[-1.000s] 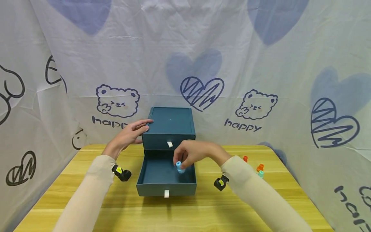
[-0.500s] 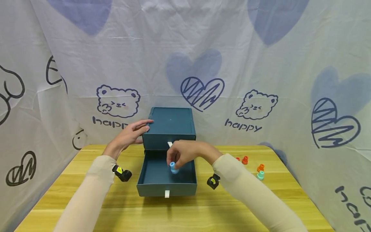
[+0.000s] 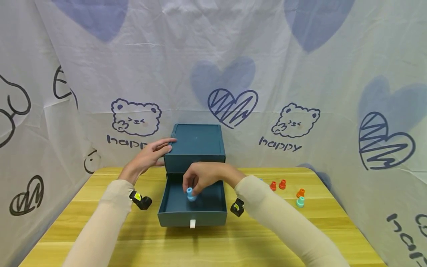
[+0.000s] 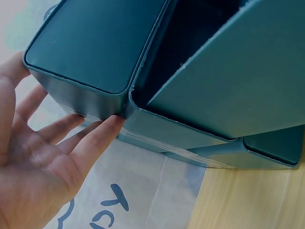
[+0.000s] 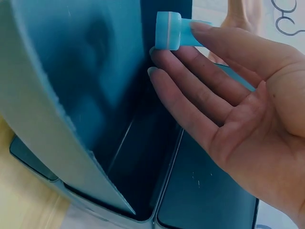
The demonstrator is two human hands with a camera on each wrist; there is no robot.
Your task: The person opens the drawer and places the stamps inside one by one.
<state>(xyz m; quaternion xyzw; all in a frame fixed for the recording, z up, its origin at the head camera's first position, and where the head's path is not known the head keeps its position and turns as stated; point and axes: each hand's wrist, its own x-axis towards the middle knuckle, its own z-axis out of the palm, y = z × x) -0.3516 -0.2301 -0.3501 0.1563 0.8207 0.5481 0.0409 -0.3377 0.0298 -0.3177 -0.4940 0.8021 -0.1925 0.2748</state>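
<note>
A dark blue-green two-drawer cabinet (image 3: 198, 139) stands at the middle back of the table, its lower drawer (image 3: 176, 218) pulled out. My right hand (image 3: 209, 174) pinches a small light-blue plastic peg (image 3: 190, 194) with a wide round base, between thumb and fingers, inside the drawer's outline. In the right wrist view the thumb presses the narrow end of the peg (image 5: 168, 31), and the other fingers stretch out beneath. My left hand (image 3: 145, 157) rests against the cabinet's left side and top edge. Its fingers (image 4: 97, 140) lie extended along the cabinet wall in the left wrist view.
On the table's right lie two red pegs (image 3: 282, 184), an orange peg (image 3: 300, 193) and a mint peg (image 3: 300, 201). Something light blue peeks out behind the right sleeve (image 3: 267, 204). A printed cloth (image 3: 240, 148) hangs close behind the cabinet.
My right hand has moved left across the drawer with the light-blue peg, and its arm now uncovers more of the pegs at right. The left hand stays where it was.
</note>
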